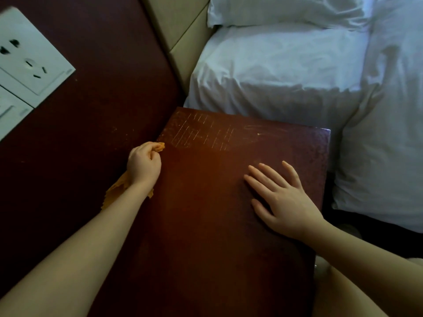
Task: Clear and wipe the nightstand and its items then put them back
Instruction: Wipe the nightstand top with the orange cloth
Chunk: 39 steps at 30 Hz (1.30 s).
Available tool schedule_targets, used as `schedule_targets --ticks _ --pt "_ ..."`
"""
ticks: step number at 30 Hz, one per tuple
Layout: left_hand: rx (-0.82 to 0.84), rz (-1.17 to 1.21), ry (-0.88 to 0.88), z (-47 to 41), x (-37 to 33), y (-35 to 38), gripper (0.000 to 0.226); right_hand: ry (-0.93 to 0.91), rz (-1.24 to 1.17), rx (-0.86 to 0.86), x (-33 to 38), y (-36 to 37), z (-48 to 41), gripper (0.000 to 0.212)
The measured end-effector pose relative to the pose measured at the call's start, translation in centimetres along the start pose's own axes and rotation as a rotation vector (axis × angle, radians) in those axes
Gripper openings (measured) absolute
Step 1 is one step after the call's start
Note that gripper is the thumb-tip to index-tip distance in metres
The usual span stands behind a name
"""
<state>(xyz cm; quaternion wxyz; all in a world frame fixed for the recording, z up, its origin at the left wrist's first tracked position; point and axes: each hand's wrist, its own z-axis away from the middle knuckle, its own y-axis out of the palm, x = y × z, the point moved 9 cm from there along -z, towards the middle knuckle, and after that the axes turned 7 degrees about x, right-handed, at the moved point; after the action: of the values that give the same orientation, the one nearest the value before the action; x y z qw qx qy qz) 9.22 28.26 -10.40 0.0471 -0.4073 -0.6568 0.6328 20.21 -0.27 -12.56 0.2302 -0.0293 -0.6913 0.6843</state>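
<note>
Tabletop [206, 225]: dark red wood top of the nightstand. Its long axis runs from the near edge away toward the rear edge by the bed [274, 72].
Left hand [144, 164]: fingers curled tight round an orange cloth [116, 191], at the left edge of the tabletop near the rear corner, hard by the dark wall panel [103, 110].
Cloth: bunched in the fist. A tip shows past the fingers and the rest trails under the wrist, off the left side of the top.
Right hand [283, 197]: flat, fingers spread and straight, palm down on the right half of the tabletop. It holds nothing.
Hands, relative: well apart, left at the left edge, right near the right edge.
Key relation: the scratch marks [201, 133] and speckled rear strip lie just ahead and to the right of the left hand. The cloth hand is the nearer one.
Judgement, step: wiping the top. A pass rightward along the rear edge looks the natural stroke, with the right hand bracing.
Judgement, risk: the cloth tail may drag along the wall panel.
Items to go back: not in frame, so their location cannot be told.
</note>
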Motion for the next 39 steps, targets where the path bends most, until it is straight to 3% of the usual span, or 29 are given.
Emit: schedule_targets --ticks 6,11,21,28,34,39 --pt "0.005 0.056 0.035 -1.7 -0.1 0.2 0.029 -0.003 -0.006 0.0 -0.1 0.0 0.0 0.06" --pt "0.062 0.073 0.088 -0.9 0.0 0.4 0.01 0.001 -0.004 0.001 -0.1 0.0 0.0 0.062" --pt "0.062 0.007 0.002 -3.5 0.0 0.9 0.016 0.007 -0.022 -0.019 0.1 -0.4 -0.1 0.059" --pt "0.238 0.121 0.14 -1.3 -0.3 1.2 0.015 0.005 -0.027 -0.013 0.1 -0.2 0.0 0.06" --pt "0.147 0.148 -0.042 -3.2 0.5 1.2 0.017 0.011 -0.038 -0.014 -0.2 -0.1 0.0 0.06" --pt "0.144 0.135 -0.055 -4.3 -0.4 2.0 0.012 0.012 -0.033 0.012 -0.2 0.1 -0.1 0.062"
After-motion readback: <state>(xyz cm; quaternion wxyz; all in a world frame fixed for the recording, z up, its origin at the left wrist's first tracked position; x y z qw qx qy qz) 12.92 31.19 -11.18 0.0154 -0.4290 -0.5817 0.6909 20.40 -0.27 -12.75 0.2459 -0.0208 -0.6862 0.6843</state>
